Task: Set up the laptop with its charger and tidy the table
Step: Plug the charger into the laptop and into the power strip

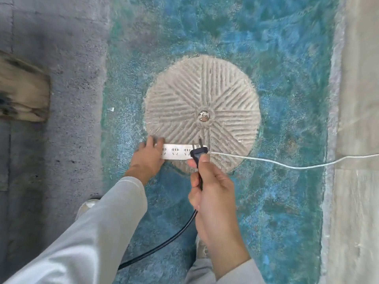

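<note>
A white power strip lies on the floor across the near edge of a round grooved stone disc. My left hand grips the strip's left end. My right hand holds a black charger plug just above the strip's right end, its metal prongs pointing up and away. The plug's black cable runs down past my wrist towards the lower left. The strip's white cord trails off to the right. No laptop or table is in view.
The floor is painted blue-green. A pale stone kerb runs along the right side. Grey concrete and a wooden board end are on the left. My shoe shows below my left sleeve.
</note>
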The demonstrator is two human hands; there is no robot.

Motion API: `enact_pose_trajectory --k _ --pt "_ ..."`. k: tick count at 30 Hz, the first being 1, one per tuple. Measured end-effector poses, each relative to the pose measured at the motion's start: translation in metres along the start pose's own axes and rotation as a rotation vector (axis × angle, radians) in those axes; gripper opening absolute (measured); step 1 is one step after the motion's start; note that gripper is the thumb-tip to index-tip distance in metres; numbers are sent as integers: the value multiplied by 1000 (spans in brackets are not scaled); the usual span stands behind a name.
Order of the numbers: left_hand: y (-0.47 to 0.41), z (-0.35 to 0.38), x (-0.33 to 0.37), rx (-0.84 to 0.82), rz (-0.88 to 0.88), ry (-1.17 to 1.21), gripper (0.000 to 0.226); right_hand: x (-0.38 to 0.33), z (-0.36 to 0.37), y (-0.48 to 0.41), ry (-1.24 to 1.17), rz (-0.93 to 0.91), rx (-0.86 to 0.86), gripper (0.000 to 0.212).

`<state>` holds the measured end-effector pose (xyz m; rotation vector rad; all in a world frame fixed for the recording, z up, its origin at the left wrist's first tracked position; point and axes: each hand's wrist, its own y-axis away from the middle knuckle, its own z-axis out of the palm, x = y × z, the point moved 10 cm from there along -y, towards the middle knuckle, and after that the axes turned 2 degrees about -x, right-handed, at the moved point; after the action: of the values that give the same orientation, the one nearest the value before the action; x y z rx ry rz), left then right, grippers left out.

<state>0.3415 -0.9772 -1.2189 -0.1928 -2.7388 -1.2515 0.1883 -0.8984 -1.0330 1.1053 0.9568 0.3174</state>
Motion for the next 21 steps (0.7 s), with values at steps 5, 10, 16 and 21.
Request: enact_pose_trajectory --k 5,10,16,21 --pt "-17 -4 2 96 99 -83 66 8 8 -8 5 21 -33 35" --pt "-3 -17 -1 -5 119 94 63 -1 18 6 -11 62 -15 38" --pt "38 -100 14 36 124 649 61 -53 46 44 -64 47 -45 41" --pt "100 -202 37 184 113 974 47 -112 74 103 -34 -19 -93 34"
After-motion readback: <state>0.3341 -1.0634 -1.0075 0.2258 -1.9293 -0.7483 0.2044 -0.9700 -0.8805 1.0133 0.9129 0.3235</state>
